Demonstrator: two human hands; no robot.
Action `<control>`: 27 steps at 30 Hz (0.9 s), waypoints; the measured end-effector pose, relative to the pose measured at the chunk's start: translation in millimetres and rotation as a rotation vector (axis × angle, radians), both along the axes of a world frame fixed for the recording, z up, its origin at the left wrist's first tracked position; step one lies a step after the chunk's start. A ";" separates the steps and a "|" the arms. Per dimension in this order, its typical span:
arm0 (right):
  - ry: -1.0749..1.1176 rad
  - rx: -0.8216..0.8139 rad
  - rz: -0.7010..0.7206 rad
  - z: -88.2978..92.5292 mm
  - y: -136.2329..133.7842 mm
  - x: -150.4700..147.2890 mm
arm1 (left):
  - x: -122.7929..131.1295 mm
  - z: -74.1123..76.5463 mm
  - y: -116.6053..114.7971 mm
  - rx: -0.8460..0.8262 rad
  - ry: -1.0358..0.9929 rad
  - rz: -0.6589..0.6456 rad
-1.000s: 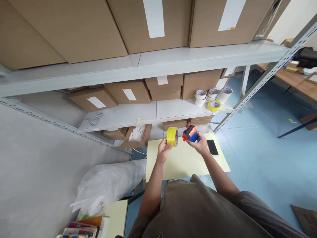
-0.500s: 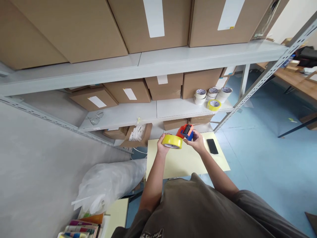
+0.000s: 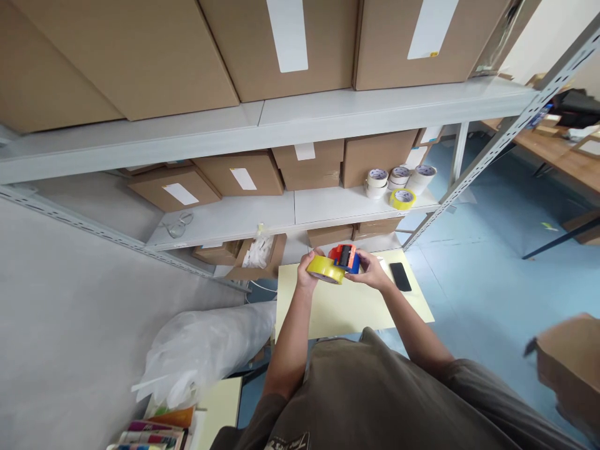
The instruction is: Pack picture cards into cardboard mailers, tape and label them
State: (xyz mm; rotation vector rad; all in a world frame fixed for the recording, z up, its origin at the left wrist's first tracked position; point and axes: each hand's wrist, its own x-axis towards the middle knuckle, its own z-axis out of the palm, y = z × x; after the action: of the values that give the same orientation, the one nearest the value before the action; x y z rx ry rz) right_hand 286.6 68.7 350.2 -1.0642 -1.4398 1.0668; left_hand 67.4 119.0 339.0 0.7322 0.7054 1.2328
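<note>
My left hand (image 3: pixel 308 270) is closed around a roll of yellow tape (image 3: pixel 324 269), gripping it by its left side. In my right hand (image 3: pixel 370 271) is a red and blue tape dispenser (image 3: pixel 345 257) with a black roller. The dispenser overlaps the right end of the tape roll in this view; whether the two touch I cannot tell. Both are held above a pale yellow table (image 3: pixel 328 312). A black phone (image 3: pixel 400 277) lies on the table to the right of my right hand.
A grey metal rack (image 3: pixel 300 128) carries cardboard boxes (image 3: pixel 234 172). White tape rolls (image 3: pixel 376 183) and another yellow roll (image 3: pixel 402 199) stand on its middle shelf. A plastic-wrapped bundle (image 3: pixel 206 340) lies at left. A blurred cardboard box (image 3: pixel 569 362) shows at lower right.
My right hand has brought the dispenser left and slightly down, over the tape roll's end, and turned it. The yellow roll has tilted. A cardboard box has come into view at lower right.
</note>
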 end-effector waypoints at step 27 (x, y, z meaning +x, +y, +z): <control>0.029 0.012 -0.024 -8.7 0.6 -18.1 | -1.9 -11.0 -3.1 -0.188 -0.160 -0.122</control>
State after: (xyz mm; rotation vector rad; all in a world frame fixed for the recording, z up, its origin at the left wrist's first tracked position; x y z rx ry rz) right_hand 268.6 69.3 341.5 -1.0506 -1.4055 1.0509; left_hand 65.6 115.9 328.0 0.5081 0.6260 1.0836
